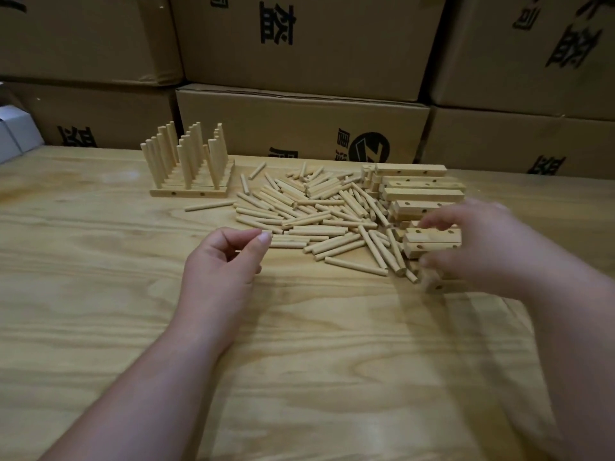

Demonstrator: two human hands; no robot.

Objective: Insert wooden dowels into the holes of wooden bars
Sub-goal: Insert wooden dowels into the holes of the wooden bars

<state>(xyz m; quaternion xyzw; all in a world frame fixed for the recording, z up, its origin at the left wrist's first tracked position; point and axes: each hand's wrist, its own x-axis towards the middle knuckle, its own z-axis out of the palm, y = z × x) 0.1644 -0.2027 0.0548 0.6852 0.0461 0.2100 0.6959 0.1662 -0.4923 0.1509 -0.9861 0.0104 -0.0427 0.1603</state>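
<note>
A heap of loose wooden dowels (pixel 309 211) lies in the middle of the wooden table (pixel 299 344). To its right is a stack of wooden bars (pixel 419 188) with drilled holes. My right hand (pixel 482 241), blurred by motion, has thumb and fingers around a short bar (pixel 432 242) at the near end of that stack. My left hand (pixel 226 257) hovers at the heap's left edge, thumb and forefinger close together with nothing visible between them. Finished bars with upright dowels (pixel 189 168) stand at the back left.
Stacked cardboard boxes (pixel 299 121) form a wall along the table's far edge. A white box (pixel 16 134) sits at the far left. One stray dowel (pixel 209 205) lies in front of the finished bars. Bare tabletop stretches toward me.
</note>
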